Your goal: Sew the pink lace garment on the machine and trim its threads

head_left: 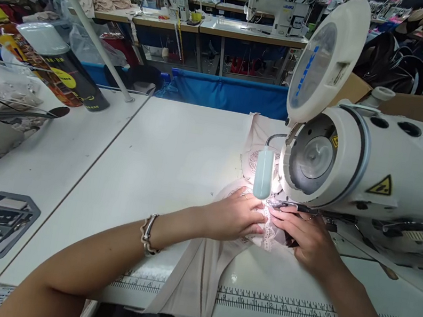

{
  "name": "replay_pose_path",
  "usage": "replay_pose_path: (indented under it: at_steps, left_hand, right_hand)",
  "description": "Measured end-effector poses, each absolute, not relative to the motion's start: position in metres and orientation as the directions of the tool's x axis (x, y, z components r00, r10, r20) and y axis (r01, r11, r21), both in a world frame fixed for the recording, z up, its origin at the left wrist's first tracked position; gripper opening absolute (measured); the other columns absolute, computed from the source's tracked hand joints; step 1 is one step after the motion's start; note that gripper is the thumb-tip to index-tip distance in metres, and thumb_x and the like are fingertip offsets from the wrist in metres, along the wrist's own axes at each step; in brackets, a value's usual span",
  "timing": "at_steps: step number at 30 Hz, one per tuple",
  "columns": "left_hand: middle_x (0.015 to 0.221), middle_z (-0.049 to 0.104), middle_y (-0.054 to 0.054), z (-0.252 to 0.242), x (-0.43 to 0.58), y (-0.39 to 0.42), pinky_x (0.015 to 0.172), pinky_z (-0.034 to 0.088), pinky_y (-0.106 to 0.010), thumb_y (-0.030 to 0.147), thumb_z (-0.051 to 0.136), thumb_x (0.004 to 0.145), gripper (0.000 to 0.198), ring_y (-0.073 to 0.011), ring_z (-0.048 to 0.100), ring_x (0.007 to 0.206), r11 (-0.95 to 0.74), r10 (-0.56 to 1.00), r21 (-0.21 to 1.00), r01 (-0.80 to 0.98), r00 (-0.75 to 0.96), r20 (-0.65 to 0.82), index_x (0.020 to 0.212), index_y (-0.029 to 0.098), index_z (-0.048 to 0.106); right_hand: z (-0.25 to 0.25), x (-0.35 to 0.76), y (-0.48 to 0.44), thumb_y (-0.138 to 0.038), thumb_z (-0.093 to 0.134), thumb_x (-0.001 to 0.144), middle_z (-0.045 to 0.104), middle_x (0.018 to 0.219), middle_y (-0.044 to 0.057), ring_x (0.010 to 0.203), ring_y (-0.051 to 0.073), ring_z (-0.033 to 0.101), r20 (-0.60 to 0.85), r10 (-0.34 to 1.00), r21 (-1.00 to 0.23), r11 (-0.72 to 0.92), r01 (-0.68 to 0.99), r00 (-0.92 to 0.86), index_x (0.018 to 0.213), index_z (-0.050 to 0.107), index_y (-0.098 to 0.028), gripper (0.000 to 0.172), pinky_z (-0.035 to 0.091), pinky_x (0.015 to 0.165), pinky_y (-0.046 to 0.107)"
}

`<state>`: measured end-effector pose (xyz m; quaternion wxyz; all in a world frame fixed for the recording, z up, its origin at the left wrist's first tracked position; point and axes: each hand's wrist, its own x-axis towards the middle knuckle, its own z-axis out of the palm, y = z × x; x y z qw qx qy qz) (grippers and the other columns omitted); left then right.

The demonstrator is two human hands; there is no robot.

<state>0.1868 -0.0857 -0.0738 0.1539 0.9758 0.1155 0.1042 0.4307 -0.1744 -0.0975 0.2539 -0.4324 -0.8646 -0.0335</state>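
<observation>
A pale pink lace garment (pixel 197 278) lies under the head of a white sewing machine (pixel 373 158) and hangs over the table's front edge. Flat on the lace, left of the needle area, rests my left hand (pixel 240 215) with its fingers stretched out. My right hand (pixel 307 237) lies just right of it, fingers extended onto the lace beside the machine's foot. A small lamp (pixel 265 173) lights the fabric between the hands. The needle itself is hidden behind the lamp and machine head.
A round hinged cover (pixel 327 59) stands raised on the machine. Two spray cans, one black (pixel 75 73) and one orange-brown (pixel 37 61), lean at the left. A printed ruler (pixel 276 304) runs along the front edge. Other sewing machines (pixel 278 13) stand behind a blue cloth bin (pixel 226 93).
</observation>
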Motion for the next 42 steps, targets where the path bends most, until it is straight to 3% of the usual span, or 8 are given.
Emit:
replay_pose_path:
  at_steps: [12,16,20,25,28,31,39,42]
  left_hand:
    - [0.087,0.063,-0.004,-0.073,0.189,-0.064,0.089,0.043,-0.034,0.035,0.045,0.105,0.034,-0.0197,0.055,0.089,-0.932,0.238,0.321,0.171,0.954,0.184,0.088,0.018,0.068]
    - [0.099,0.065,-0.010,-0.079,0.186,-0.078,0.094,0.044,-0.043,0.044,0.048,0.102,0.035,-0.0248,0.057,0.098,-0.956,0.281,0.143,0.255,0.938,0.201,0.103,0.015,0.067]
    - [0.111,0.062,-0.016,-0.078,0.165,-0.118,0.096,0.043,-0.043,0.028,0.039,0.105,0.030,-0.0266,0.054,0.105,-0.911,0.375,-0.029,0.411,0.856,0.355,0.117,0.008,0.059]
    - [0.099,0.059,-0.010,-0.074,0.112,-0.159,0.086,0.046,-0.037,0.053,0.061,0.093,0.041,-0.0238,0.051,0.092,-0.954,0.290,0.144,0.263,0.933,0.215,0.100,0.012,0.058]
    - [0.103,0.060,-0.009,-0.080,0.091,-0.160,0.090,0.044,-0.035,0.023,0.059,0.097,0.009,-0.0222,0.050,0.097,-0.943,0.324,0.153,0.297,0.923,0.208,0.095,0.014,0.058]
    - [0.097,0.060,-0.009,-0.089,0.087,-0.154,0.086,0.044,-0.035,0.007,0.046,0.097,0.015,-0.0213,0.049,0.090,-0.942,0.335,0.105,0.319,0.911,0.239,0.089,0.014,0.057]
    - [0.097,0.060,-0.008,-0.052,0.103,-0.099,0.079,0.049,-0.033,0.010,0.040,0.099,0.014,-0.0195,0.054,0.091,-0.877,0.466,0.292,0.382,0.526,0.711,0.094,0.019,0.049]
    - [0.093,0.061,-0.005,-0.023,0.111,-0.068,0.077,0.050,-0.032,0.006,0.044,0.094,0.016,-0.0187,0.056,0.088,-0.854,0.509,0.353,0.382,0.473,0.719,0.088,0.020,0.048]
  right_hand:
    - [-0.103,0.431,-0.177,0.007,0.038,0.070,0.072,0.123,0.000,0.111,0.026,0.066,0.474,0.733,-0.144,0.611,0.778,-0.488,0.127,0.064,-0.029,0.073,0.053,0.090,0.044]
    - [-0.111,0.436,-0.175,0.005,0.040,0.071,0.073,0.121,0.000,0.106,0.028,0.067,0.452,0.750,-0.182,0.607,0.774,-0.482,0.129,0.062,-0.033,0.072,0.053,0.087,0.046]
    - [-0.113,0.437,-0.172,0.000,0.042,0.073,0.073,0.117,0.001,0.106,0.028,0.067,0.456,0.747,-0.177,0.610,0.773,-0.485,0.125,0.063,-0.033,0.065,0.053,0.084,0.046]
    - [-0.104,0.431,-0.171,-0.005,0.045,0.079,0.076,0.107,0.004,0.098,0.026,0.067,0.497,0.682,-0.073,0.649,0.758,-0.536,0.112,0.066,-0.024,0.043,0.051,0.081,0.041]
    - [-0.100,0.427,-0.171,-0.006,0.048,0.081,0.076,0.106,0.005,0.097,0.025,0.067,0.509,0.674,-0.075,0.655,0.752,-0.536,0.109,0.065,-0.023,0.037,0.051,0.080,0.040]
    - [-0.099,0.426,-0.171,-0.001,0.044,0.075,0.076,0.105,0.004,0.097,0.025,0.067,0.518,0.683,-0.110,0.650,0.752,-0.514,0.108,0.067,-0.024,0.047,0.052,0.080,0.040]
    - [-0.095,0.423,-0.171,0.008,0.038,0.068,0.076,0.102,0.003,0.095,0.022,0.066,0.512,0.695,-0.145,0.649,0.747,-0.505,0.108,0.069,-0.021,0.058,0.053,0.080,0.038]
    - [-0.094,0.422,-0.171,0.008,0.036,0.064,0.076,0.100,0.003,0.095,0.023,0.066,0.514,0.698,-0.139,0.642,0.754,-0.500,0.109,0.069,-0.021,0.063,0.054,0.079,0.038]
